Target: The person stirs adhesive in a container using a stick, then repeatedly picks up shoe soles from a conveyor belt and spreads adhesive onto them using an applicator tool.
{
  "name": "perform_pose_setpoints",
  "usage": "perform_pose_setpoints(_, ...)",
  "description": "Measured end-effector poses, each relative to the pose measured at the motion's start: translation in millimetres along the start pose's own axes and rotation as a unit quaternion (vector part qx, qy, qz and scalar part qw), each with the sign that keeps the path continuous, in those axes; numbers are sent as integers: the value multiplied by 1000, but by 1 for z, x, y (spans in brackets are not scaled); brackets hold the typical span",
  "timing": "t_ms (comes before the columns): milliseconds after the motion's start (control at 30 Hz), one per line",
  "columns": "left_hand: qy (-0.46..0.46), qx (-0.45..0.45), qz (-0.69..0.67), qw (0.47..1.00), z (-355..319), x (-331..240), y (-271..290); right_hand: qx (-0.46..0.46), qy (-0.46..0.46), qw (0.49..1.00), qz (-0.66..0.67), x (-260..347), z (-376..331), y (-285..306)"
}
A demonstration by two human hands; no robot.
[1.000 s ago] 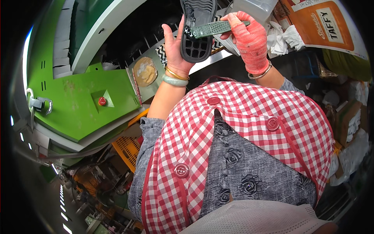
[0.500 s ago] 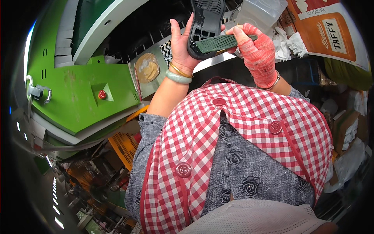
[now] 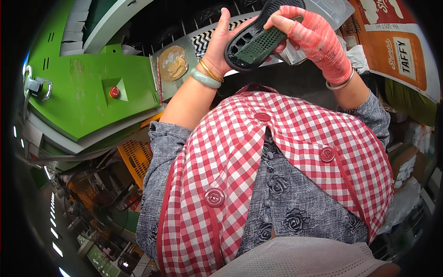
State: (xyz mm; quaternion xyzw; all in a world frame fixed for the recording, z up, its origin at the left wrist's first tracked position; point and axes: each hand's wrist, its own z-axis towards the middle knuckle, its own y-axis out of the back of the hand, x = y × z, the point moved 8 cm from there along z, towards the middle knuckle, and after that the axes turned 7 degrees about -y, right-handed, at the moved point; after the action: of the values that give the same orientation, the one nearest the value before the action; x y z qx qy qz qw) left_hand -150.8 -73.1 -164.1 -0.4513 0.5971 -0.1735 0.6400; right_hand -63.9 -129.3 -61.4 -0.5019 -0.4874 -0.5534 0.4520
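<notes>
A black shoe sole (image 3: 239,42) with square hollows in its heel lies tilted across my left hand (image 3: 217,50). The left palm supports it from below, with the thumb held out to the side. In the heel half of the sole sits a green textured insert (image 3: 259,48), slanting along the sole's length. My right hand (image 3: 318,45), in a pink-red knit glove with bare fingertips, pinches the insert's upper end against the sole. Some right fingers are hidden behind the sole.
To the left stands a green machine (image 3: 74,104) with a red push button (image 3: 114,92). Beyond my left wrist lies a round disc (image 3: 173,64) with yellowish patches. A clear plastic box (image 3: 331,13), crumpled white paper (image 3: 357,59) and an orange carton (image 3: 392,57) are at the right.
The green insert has swung from lying crosswise over the sole to lying lengthwise in its heel half. The sole has tilted to the right, and my right hand has shifted right and upward.
</notes>
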Motion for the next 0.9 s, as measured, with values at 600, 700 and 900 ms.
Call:
perform_pose_setpoints(600,135,14,80,988,-21,11,9,189,-264,946,-11,7,31,-43)
perform_pose_setpoints(700,134,38,80,987,-22,7,4,211,-251,945,13,5,30,-42)
perform_pose_setpoints(900,136,126,-81,979,-14,7,-20,153,-286,946,-17,6,21,-18)
